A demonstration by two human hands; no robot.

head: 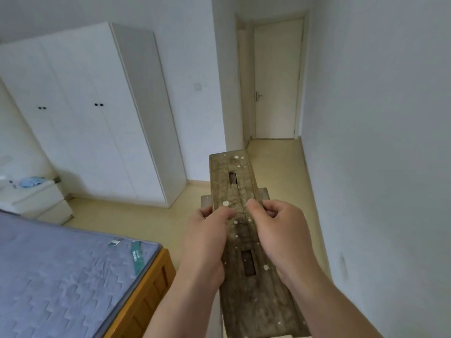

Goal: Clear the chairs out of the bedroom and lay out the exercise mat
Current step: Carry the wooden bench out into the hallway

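Note:
A long, worn wooden bench [231, 176] with white paint spots and two rectangular slots in its seat is held up in front of me, pointing away toward the hallway. My left hand [207, 237] grips its left edge, thumb on top. My right hand [278, 232] grips the right edge, thumb on top. Its legs are mostly hidden under the seat. No exercise mat is in view.
A bed with a grey mattress [61, 276] on a wooden frame fills the lower left. A white wardrobe [97, 113] stands against the left wall, a white nightstand [41, 201] beside it. A narrow passage leads to a closed white door [275, 79]; a wall [378, 142] runs along the right.

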